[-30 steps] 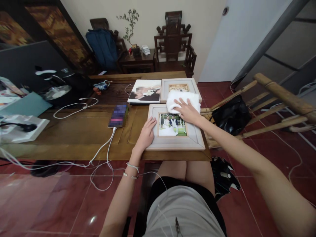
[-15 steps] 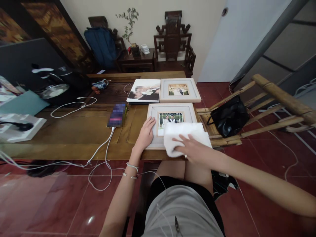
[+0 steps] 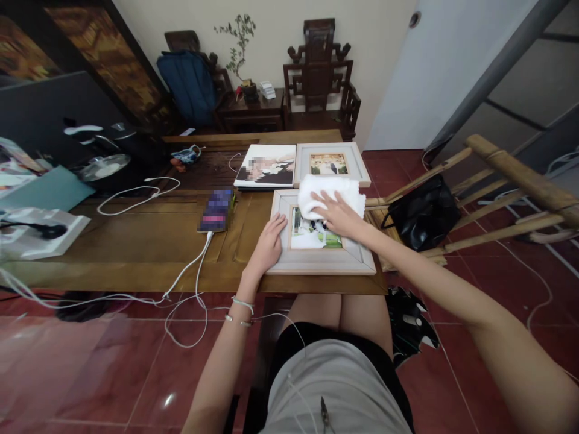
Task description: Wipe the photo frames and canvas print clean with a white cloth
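My right hand [image 3: 337, 212] lies flat, fingers spread, pressing a folded white towel [image 3: 329, 194] onto the upper part of the near picture frame [image 3: 316, 260]. My left hand [image 3: 268, 243] rests open on the frame's left rail, fingers touching it. The frame is pale wood around a wedding photo, its near edge just short of the table edge [image 3: 136, 278]. Beyond my right hand lies a second frame [image 3: 357, 170], just beside a photo book [image 3: 265, 166]. Left of my left hand, bare tabletop reaches to a phone [image 3: 216, 211].
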Demonstrator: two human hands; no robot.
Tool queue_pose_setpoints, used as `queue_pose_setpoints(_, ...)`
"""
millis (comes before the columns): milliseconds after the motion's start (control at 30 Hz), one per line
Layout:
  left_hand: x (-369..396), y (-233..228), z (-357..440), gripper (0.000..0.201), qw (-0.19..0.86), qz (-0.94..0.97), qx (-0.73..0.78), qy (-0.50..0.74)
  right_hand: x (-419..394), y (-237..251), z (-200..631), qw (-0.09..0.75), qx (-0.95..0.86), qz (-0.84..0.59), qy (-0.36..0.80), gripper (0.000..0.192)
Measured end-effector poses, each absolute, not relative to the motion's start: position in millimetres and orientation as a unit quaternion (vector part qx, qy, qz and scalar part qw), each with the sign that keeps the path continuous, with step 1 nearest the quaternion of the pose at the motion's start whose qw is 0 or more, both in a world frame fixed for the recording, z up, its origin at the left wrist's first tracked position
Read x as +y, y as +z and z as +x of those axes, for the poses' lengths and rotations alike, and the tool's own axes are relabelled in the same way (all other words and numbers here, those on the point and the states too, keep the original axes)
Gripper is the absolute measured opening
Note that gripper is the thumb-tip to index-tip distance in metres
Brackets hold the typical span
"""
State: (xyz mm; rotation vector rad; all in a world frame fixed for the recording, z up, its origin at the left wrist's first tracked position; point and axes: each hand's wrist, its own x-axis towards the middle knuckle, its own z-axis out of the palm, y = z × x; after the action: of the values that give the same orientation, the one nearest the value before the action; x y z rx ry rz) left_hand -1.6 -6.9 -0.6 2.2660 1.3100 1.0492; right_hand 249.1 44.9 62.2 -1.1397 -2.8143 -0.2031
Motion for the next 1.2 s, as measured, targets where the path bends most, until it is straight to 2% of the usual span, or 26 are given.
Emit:
queue_pose_setpoints(100,-7,0,-1,0.049,0.152,0.796,0.459,0.364,69,62,249,0.054,-0.919,-0.380,-0.089,0.046)
queue_pose_setpoints(200,-7,0,-1,0.049,0.144,0.796,0.460,0.366,62,60,246,0.046,-0.921,-0.378,-0.079,0.048)
queue_pose_setpoints(367,-8,-1,1,0.048,0.138,0.796,0.459,0.369,-9,64,244,0.019,-0.934,-0.355,-0.009,0.052)
queue_pose_setpoints(533,-9,2,2,0.051,0.143,0.792,0.467,0.368,-92,88,238,-0.003,-0.944,-0.321,0.082,0.054)
queue_pose_setpoints(667,-9,4,3,0.049,0.153,0.786,0.474,0.368,-118,93,226,-0.005,-0.948,-0.297,0.110,0.050)
queue_pose_setpoints(767,-9,4,3,0.045,0.160,0.783,0.477,0.367,-96,79,221,0.009,-0.949,-0.301,0.089,0.051)
queue_pose_setpoints(900,-8,1,2,0.044,0.154,0.786,0.464,0.379,-25,60,225,0.018,-0.936,-0.352,0.020,0.055)
queue_pose_setpoints(1067,-7,-1,0,0.043,0.167,0.784,0.457,0.386,60,60,225,0.043,-0.915,-0.398,-0.049,0.056)
queue_pose_setpoints(1200,-8,0,-1,0.043,0.172,0.782,0.457,0.388,70,62,215,0.024,-0.914,-0.403,-0.048,0.059)
